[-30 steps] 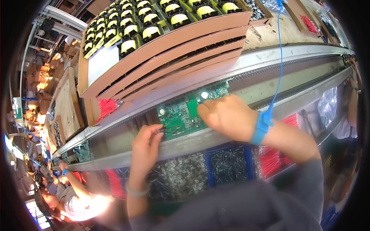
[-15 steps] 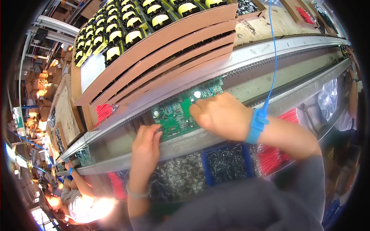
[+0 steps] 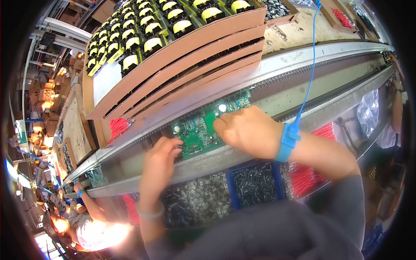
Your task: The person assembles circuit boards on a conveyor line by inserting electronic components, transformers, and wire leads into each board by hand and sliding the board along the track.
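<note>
A green circuit board (image 3: 197, 141) lies between the two metal rails of the conveyor, with small parts and pale round components on it. My left hand (image 3: 161, 159) is at its left near corner, thumb and fingers pinched together. A small dark piece seems to show at those fingertips, too small to name. Over the board's right part, my right hand (image 3: 249, 130) is closed with its knuckles up; its fingertips and anything in them are hidden. A blue wrist strap (image 3: 287, 142) with a coiled-end cord is on my right wrist.
Stacked cardboard trays (image 3: 195, 56) of yellow-and-black parts stand beyond the conveyor. Nearer me are loose small metal parts (image 3: 203, 195), a blue bin (image 3: 255, 184) of dark parts and red-tipped wires (image 3: 305, 180). Another person (image 3: 86, 216) works at the left; another's arm (image 3: 396, 95) shows far right.
My left hand has shifted slightly left, still pinched at the board's corner. My right hand stays nearly in place over the board. The blue cord's upper end has swung right.
</note>
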`<action>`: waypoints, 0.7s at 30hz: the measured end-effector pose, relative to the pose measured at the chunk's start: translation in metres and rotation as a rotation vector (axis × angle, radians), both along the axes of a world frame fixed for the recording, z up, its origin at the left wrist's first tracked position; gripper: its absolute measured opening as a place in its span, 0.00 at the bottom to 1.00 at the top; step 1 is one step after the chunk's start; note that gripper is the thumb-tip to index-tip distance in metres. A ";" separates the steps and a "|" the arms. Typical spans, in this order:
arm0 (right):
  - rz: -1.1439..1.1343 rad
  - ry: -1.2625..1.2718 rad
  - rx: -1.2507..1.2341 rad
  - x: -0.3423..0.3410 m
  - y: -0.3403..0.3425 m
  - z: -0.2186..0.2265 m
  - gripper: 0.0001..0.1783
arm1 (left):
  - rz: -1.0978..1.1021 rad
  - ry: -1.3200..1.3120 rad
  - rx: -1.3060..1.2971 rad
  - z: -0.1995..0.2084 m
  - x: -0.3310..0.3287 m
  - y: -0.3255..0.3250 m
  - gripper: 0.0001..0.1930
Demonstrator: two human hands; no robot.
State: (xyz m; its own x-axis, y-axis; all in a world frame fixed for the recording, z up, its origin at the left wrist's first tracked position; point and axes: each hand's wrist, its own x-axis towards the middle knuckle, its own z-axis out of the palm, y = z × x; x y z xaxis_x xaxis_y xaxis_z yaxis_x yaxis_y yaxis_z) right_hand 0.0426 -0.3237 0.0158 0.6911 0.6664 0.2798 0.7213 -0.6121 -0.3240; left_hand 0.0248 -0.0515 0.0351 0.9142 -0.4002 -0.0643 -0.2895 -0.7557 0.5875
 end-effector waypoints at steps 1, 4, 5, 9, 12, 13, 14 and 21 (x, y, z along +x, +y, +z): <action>0.000 -0.001 0.000 0.000 0.000 0.000 0.04 | 0.005 -0.072 0.021 -0.001 -0.004 -0.003 0.11; 0.002 -0.001 -0.002 0.001 0.001 -0.001 0.04 | 0.008 -0.184 0.057 -0.004 -0.014 -0.010 0.12; 0.003 -0.002 -0.003 0.001 0.000 -0.001 0.04 | 0.009 -0.186 0.055 -0.005 -0.015 -0.009 0.12; 0.000 -0.007 -0.025 0.004 0.001 0.001 0.04 | -0.080 -0.310 0.195 -0.012 -0.018 -0.009 0.14; -0.013 -0.030 -0.026 0.002 0.003 0.001 0.04 | -0.106 -0.412 0.255 -0.014 -0.022 -0.010 0.15; -0.026 -0.044 -0.029 0.003 0.004 0.000 0.04 | -0.105 -0.376 0.230 -0.014 -0.022 -0.007 0.15; -0.031 -0.050 -0.034 0.004 0.004 0.001 0.03 | -0.090 -0.353 0.207 -0.014 -0.023 -0.006 0.15; 0.017 0.062 -0.083 0.004 -0.001 0.000 0.05 | -0.054 -0.212 0.203 0.005 -0.034 -0.002 0.32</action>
State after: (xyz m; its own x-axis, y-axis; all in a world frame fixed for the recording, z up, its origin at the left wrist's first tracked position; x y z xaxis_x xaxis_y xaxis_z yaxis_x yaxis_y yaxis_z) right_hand 0.0471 -0.3248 0.0158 0.6936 0.6976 0.1797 0.7121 -0.6263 -0.3172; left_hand -0.0095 -0.0539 0.0398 0.8933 -0.4474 0.0423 -0.4329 -0.8314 0.3484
